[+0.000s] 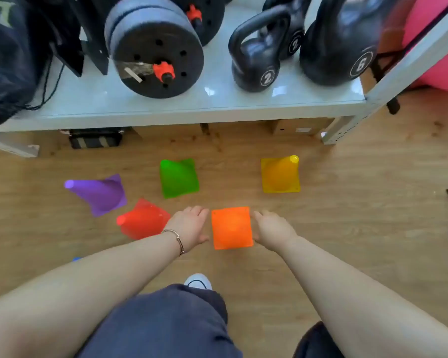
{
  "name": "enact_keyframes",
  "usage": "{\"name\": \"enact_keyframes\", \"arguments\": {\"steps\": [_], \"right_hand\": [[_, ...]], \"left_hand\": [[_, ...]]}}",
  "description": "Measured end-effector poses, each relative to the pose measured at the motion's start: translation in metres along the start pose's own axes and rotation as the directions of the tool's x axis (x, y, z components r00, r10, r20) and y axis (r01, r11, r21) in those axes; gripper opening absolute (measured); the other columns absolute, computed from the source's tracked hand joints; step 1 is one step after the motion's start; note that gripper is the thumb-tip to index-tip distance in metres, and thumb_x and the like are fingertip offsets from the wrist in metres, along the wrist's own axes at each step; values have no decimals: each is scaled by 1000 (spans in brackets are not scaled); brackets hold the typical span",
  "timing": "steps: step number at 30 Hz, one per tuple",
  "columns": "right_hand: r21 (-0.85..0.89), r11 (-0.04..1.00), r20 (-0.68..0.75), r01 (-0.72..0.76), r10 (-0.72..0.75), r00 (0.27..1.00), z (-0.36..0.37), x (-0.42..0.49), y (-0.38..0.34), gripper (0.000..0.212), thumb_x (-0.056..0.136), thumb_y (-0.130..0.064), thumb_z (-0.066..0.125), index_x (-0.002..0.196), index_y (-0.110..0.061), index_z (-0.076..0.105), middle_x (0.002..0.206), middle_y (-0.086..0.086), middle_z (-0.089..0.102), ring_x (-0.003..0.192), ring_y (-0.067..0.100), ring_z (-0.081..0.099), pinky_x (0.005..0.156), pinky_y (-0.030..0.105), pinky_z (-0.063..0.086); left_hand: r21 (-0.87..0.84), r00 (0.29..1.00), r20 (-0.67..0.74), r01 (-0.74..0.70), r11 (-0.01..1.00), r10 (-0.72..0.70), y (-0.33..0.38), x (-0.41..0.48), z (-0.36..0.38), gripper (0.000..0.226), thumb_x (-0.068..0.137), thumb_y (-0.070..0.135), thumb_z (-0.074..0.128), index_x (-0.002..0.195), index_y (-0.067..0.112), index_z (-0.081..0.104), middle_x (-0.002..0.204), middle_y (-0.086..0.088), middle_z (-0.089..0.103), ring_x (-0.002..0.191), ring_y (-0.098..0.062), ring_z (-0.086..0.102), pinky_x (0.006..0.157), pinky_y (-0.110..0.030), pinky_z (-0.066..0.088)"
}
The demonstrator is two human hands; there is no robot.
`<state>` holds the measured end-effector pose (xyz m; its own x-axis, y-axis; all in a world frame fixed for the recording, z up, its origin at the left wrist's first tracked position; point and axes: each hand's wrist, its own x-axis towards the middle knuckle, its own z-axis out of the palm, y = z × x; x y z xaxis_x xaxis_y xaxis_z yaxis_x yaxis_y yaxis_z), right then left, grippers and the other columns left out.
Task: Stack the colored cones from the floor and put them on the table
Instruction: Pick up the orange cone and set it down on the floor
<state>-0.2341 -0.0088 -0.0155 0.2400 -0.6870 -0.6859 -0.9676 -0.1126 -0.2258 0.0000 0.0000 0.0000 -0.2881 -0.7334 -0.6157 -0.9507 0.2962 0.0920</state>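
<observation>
Several colored cones stand or lie on the wooden floor. An orange cone (pixel 232 227) stands upright right below me, between my two hands. My left hand (pixel 190 226) is at its left edge and my right hand (pixel 273 229) at its right edge, fingers apart; whether they touch the base is unclear. A red cone (pixel 142 222) lies tipped just left of my left hand. A purple cone (pixel 98 193) lies on its side further left. A green cone (pixel 179 177) and a yellow cone (pixel 280 174) sit nearer the table (pixel 150 105).
The low white table carries dumbbell plates (pixel 157 51), kettlebells (pixel 256 58) and a dark bag (pixel 8 58) on the left. A pink ball (pixel 442 55) sits at the right. Boxes lie under the table. My knee and shoe (pixel 198 281) are below.
</observation>
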Motion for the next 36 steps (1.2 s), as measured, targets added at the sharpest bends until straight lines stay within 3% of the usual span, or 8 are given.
{"name": "enact_keyframes", "arguments": {"steps": [5, 9, 15, 21, 29, 36], "right_hand": [[21, 1000, 41, -7, 6, 999, 32, 30, -6, 70, 83, -32, 67, 144, -22, 34, 139, 11, 49, 125, 34, 51, 97, 43, 48], [27, 1000, 24, -14, 13, 1000, 51, 47, -6, 70, 83, -32, 68, 143, -21, 34, 133, 13, 53, 121, 35, 53, 95, 42, 48], [112, 993, 6, -25, 25, 1000, 64, 57, -6, 76, 83, -27, 69, 147, -21, 28, 130, 14, 57, 119, 34, 55, 92, 40, 48], [246, 969, -76, -5, 24, 997, 57, 55, 0, 78, 78, -33, 75, 145, -26, 35, 129, 13, 60, 118, 33, 56, 93, 37, 45], [276, 954, -254, 121, -49, 966, -17, 47, 13, 81, 75, -37, 79, 145, -26, 42, 141, 6, 55, 126, 26, 52, 103, 33, 40], [246, 958, -398, 147, -38, 917, -108, 28, 38, 80, 72, -45, 79, 143, -33, 44, 137, -1, 59, 126, 21, 52, 102, 36, 44]], "left_hand": [[-39, 999, 33, -1, 999, 3, -5, 38, 37, 65, 85, 46, 62, 137, 14, 40, 133, -10, 51, 124, -30, 48, 100, -43, 45], [-136, 997, 65, -19, 991, 28, 6, 58, 70, 63, 84, 42, 65, 134, 11, 41, 134, -13, 52, 124, -33, 49, 99, -43, 46], [-293, 997, 71, 60, 954, -41, 17, 71, 89, 61, 83, 40, 68, 129, 11, 41, 130, -12, 56, 115, -34, 57, 91, -42, 48], [-430, 997, -8, 71, 900, -82, 8, 75, 85, 74, 79, 36, 72, 141, 16, 37, 139, -7, 53, 125, -28, 52, 101, -36, 44], [-524, 970, -205, 5, 852, -132, 4, 78, 20, 79, 72, 33, 79, 141, 18, 43, 137, -7, 58, 124, -24, 56, 103, -35, 45], [-523, 929, -361, -130, 842, -80, 19, 90, -77, 73, 73, 33, 79, 138, 20, 47, 132, -4, 62, 122, -21, 58, 101, -39, 48]]}}
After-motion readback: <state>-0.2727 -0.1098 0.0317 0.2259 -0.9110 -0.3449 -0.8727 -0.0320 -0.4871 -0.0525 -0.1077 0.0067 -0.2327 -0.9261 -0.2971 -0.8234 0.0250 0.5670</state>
